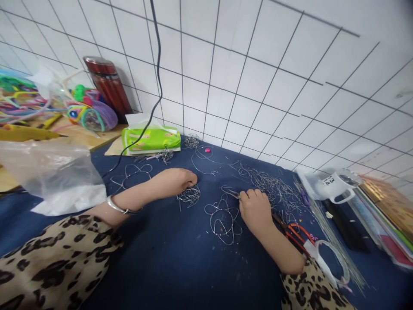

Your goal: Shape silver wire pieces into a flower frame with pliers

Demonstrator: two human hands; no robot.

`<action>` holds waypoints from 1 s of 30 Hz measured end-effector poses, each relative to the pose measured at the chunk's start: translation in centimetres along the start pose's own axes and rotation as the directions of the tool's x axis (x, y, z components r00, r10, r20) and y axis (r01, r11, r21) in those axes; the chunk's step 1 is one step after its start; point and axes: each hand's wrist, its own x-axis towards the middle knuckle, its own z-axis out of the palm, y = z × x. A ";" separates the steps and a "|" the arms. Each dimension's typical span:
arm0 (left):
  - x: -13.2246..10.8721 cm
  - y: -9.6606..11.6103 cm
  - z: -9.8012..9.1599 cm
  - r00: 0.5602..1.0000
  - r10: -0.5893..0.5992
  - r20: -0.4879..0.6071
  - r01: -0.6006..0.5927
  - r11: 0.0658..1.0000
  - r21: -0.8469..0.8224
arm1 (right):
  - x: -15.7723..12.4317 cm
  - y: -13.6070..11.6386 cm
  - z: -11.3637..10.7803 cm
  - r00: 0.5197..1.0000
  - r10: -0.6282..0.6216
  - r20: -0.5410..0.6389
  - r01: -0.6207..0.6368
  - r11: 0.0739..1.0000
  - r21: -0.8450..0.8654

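My left hand is closed, its fingertips pinched at the top of a rounded cage of bent silver wire. The exact grip point is hidden behind the fingers. Fingers of my right hand are wrapped round a pair of pliers, with only the metal jaws showing. A thin wire end lies by those jaws. Just left of the right hand, a flower-shaped wire piece with small beads rests on the dark blue cloth. Another looped wire shape lies beyond my left forearm.
Tangled wire is heaped behind my right hand. Orange-handled scissors, a wire coil and a white mug are at the right. Green tissues, a red thermos and a plastic bag stand left. A black cable hangs down.
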 end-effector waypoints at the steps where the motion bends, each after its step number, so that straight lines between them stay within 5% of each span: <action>1: 0.0 0.0 0.0 1.000 -0.001 0.011 0.001 1.000 0.007 | -0.1 0.0 0.1 1.000 0.006 0.000 -0.006 1.000 0.000; 7: 0.4 2.6 0.2 1.000 0.026 0.009 -0.025 0.995 -0.099 | -0.2 0.3 0.5 1.000 0.010 0.006 -0.010 1.000 0.001; 13: 0.7 6.5 2.8 0.999 0.032 0.009 -0.029 0.973 -0.230 | -0.1 0.6 0.2 0.996 -0.089 0.010 0.089 0.996 0.008; 18: 0.9 6.8 4.0 0.999 0.053 -0.014 -0.055 0.968 -0.246 | 0.0 0.4 -0.1 0.991 -0.132 0.021 0.132 0.991 -0.009; 30: 0.7 7.1 3.7 0.995 0.097 0.004 -0.091 0.950 -0.298 | -0.1 0.7 0.0 0.977 -0.212 0.004 0.212 0.977 -0.001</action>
